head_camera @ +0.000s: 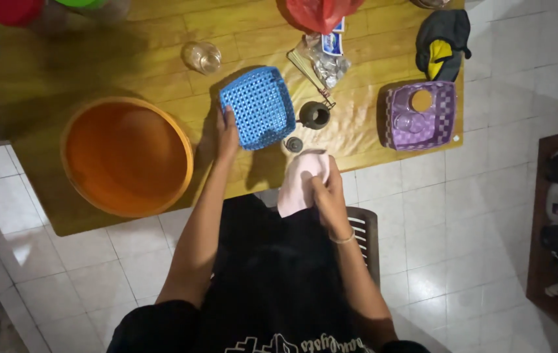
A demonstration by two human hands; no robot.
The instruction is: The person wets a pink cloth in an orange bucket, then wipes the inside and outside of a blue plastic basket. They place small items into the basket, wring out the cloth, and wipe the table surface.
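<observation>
Blue basket (258, 108) in left hand (228, 134); right hand (328, 193) apparently grips pink cloth (300, 183).

A small blue-and-white packet (332, 43) is seen at the far edge of the wooden table (161, 26), partly covered by a red plastic bag (321, 13). Just below it, a crumpled clear plastic wrapper (328, 65) is laid. A tiny white sticker (455, 138) is found on the corner of the purple basket (445, 104). No screens or signs are shown.
</observation>
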